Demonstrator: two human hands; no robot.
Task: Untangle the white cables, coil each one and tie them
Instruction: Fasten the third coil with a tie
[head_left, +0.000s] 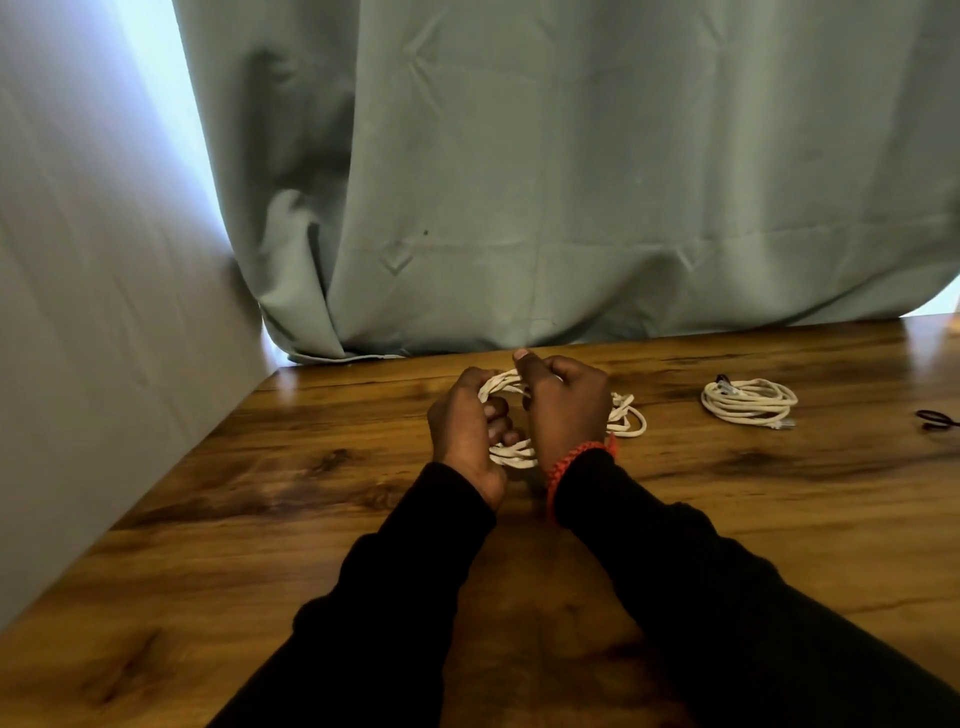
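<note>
Both my hands hold a coil of white cable (511, 451) just above the wooden table (291, 467). My left hand (470, 428) grips the coil's left side with curled fingers. My right hand (566, 402) grips the coil's top and right side, thumb raised. More loose loops of white cable (631, 415) lie on the table right behind my right hand. A second white cable (748, 401), coiled and bound with a dark tie, lies apart on the table to the right.
A dark loop-shaped object (935, 418), perhaps a tie, lies at the right edge. A grey-green curtain (571, 182) hangs behind the table and a pale wall (78, 338) stands along its left side.
</note>
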